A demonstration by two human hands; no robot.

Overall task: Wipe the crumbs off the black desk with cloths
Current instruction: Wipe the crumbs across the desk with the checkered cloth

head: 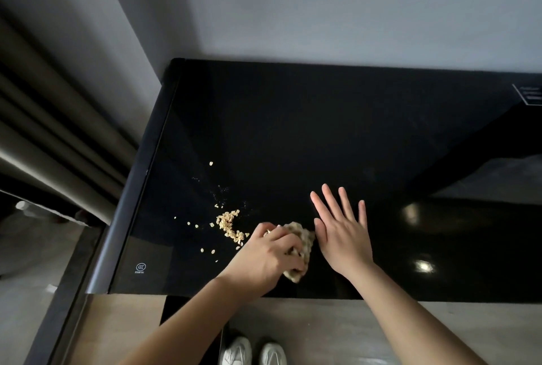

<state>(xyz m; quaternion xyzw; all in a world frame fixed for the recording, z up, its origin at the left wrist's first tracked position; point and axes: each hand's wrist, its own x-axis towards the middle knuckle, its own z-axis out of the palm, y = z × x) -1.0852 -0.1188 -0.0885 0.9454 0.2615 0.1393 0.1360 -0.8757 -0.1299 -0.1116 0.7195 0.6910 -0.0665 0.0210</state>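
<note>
Black and glossy, the desk (293, 130) carries a heap of pale crumbs (230, 225) toward its front-left corner. Loose crumbs are scattered around the heap, and a single one lies farther back. My left hand (264, 259) is just right of the heap, near the front edge, its fingers curled round a crumpled beige cloth (303, 235) that rests on the desk. My right hand (343, 235) is palm down just beside the cloth on its right, fingers straight and spread apart; whether it presses on the surface I cannot tell. A small white printed mark (141, 267) sits by the front-left corner. Below the front edge my white shoes (236, 351) stand on a pale floor, and a grey curtain (44, 130) hangs off to the left.
</note>
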